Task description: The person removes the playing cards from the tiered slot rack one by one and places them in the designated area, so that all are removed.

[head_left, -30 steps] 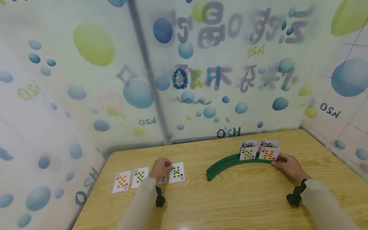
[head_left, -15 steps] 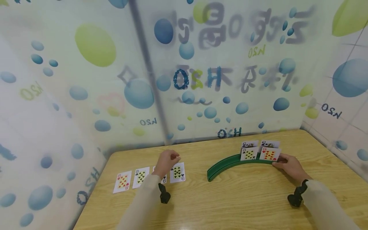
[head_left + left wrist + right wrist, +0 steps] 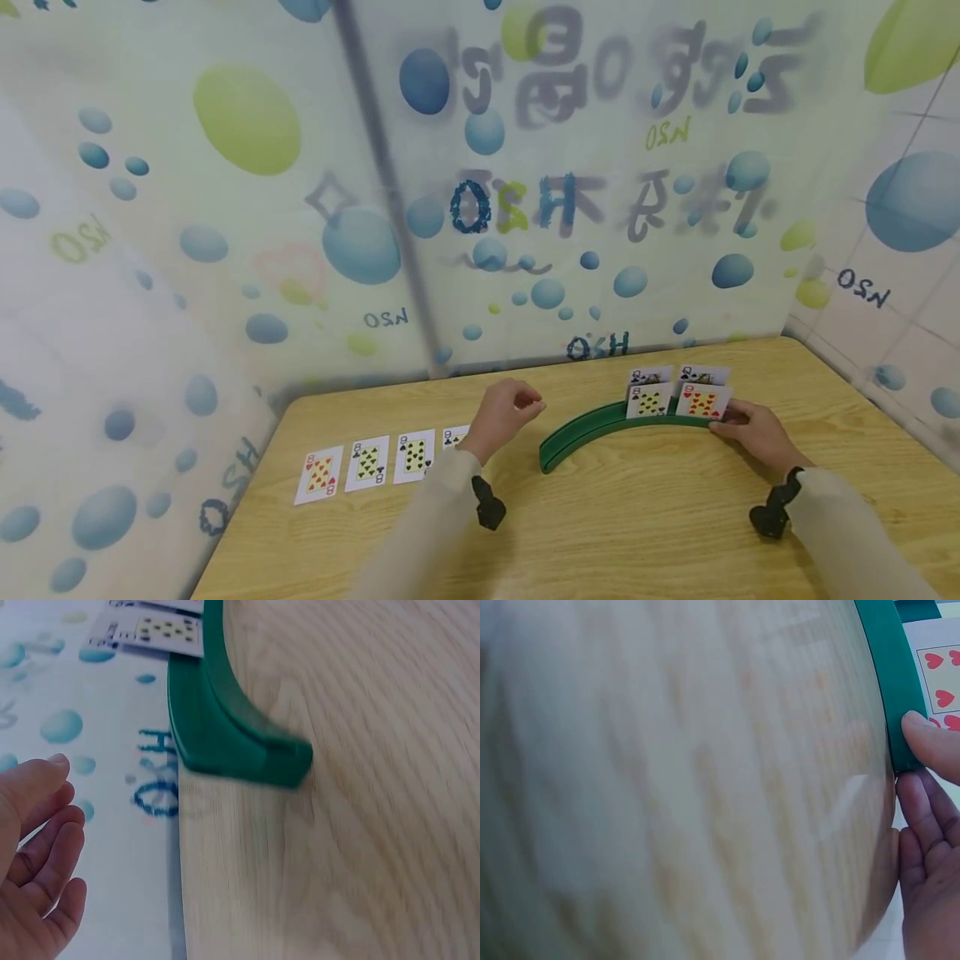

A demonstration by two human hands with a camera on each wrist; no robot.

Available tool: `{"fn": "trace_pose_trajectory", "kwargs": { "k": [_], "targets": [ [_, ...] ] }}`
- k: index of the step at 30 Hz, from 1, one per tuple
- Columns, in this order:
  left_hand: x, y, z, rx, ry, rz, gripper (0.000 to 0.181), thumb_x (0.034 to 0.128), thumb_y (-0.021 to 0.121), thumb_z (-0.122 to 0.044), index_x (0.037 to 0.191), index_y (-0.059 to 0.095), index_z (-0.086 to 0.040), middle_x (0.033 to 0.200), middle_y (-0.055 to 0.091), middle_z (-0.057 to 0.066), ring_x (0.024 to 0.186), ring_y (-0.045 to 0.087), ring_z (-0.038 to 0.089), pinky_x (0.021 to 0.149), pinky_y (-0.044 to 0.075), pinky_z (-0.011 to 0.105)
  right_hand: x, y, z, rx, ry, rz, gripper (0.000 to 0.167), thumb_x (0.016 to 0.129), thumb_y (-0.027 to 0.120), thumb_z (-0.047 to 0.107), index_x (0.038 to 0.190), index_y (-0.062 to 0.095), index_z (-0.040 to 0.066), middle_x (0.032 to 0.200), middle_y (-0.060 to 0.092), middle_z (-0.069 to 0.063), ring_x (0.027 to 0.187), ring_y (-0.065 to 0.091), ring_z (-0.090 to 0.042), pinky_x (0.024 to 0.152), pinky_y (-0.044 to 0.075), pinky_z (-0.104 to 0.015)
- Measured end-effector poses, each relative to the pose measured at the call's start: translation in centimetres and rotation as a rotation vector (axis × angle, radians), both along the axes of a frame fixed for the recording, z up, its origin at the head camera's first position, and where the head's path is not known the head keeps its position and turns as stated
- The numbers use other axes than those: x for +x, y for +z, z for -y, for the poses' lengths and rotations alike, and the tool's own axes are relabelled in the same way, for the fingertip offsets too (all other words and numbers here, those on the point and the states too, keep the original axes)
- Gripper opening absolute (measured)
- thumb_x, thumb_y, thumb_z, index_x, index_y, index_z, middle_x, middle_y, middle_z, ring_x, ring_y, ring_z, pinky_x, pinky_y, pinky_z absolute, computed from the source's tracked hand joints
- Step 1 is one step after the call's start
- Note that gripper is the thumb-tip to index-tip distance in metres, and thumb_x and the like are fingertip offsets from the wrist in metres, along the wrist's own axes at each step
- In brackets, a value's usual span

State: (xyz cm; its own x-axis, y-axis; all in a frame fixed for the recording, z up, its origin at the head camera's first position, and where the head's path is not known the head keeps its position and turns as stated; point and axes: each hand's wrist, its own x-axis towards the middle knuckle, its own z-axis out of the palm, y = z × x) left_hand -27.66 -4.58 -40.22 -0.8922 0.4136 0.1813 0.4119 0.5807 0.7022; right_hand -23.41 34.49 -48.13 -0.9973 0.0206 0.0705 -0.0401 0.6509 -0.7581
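Note:
My left hand (image 3: 504, 417) is above the table just left of a curved green playing-card holder (image 3: 581, 432). Its fingers (image 3: 64, 847) are loosely bent, with nothing between them in the left wrist view. At the holder's right end, my right hand (image 3: 763, 435) grips it, thumb (image 3: 930, 742) on the front face. Two queens (image 3: 649, 375) stand in the back slot. A black-suited card (image 3: 648, 402) and a nine of hearts (image 3: 702, 402) stand in front of them.
Left of my left hand, a row of face-up playing cards lies on the wooden table (image 3: 585, 533): a hearts card (image 3: 318, 476), a clubs card (image 3: 367, 463), a spades card (image 3: 415, 456) and a card (image 3: 454, 436) partly covered by my hand. A bubble-patterned curtain (image 3: 510, 300) hangs behind.
My left hand has lifted off the row of cards and moved right, toward the card holder, uncovering the spades card. My right hand stays at the holder's end.

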Motion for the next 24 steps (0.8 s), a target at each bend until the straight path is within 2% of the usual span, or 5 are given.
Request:
{"fn": "trace_pose_trajectory", "kwargs": {
  "k": [5,12,17,24],
  "targets": [
    [0.3,-0.4,-2.8,0.059,-0.026,0.033,0.013,0.0866,0.064,-0.02,0.094,0.069,-0.01,0.087,0.06,-0.005,0.076,0.054,0.008,0.068,0.046,0.022,0.1,0.1,0.1,0.011,-0.007,0.009,0.059,0.088,0.062,0.026,0.123,0.044,-0.017,0.106,0.056,-0.028,0.09,0.054,-0.026,0.072,0.043,-0.034],
    [0.7,-0.6,-5.4,0.14,-0.05,0.071,0.015,0.0871,0.064,-0.017,0.096,0.068,-0.006,0.086,0.062,-0.005,0.075,0.056,0.006,0.067,0.047,0.022,0.0,0.3,0.2,-0.031,-0.008,0.026,0.059,0.088,0.062,0.026,0.125,0.042,-0.016,0.109,0.054,-0.029,0.09,0.054,-0.023,0.071,0.043,-0.028],
    [0.8,-0.5,-6.8,0.149,-0.041,0.071,0.014,0.0867,0.064,-0.018,0.096,0.068,-0.008,0.087,0.062,-0.004,0.076,0.056,0.006,0.069,0.046,0.022,0.0,0.4,0.3,-0.023,-0.009,0.028,0.059,0.088,0.062,0.025,0.125,0.042,-0.016,0.109,0.054,-0.029,0.092,0.054,-0.026,0.072,0.043,-0.031],
    [0.8,-0.2,-8.8,0.148,-0.02,0.085,0.013,0.0852,0.066,-0.016,0.096,0.068,-0.009,0.083,0.062,-0.005,0.074,0.055,0.006,0.068,0.046,0.021,0.1,0.4,0.4,-0.051,-0.008,0.041,0.059,0.088,0.062,0.025,0.126,0.041,-0.016,0.109,0.054,-0.028,0.089,0.053,-0.02,0.069,0.043,-0.025]
  ]
}}
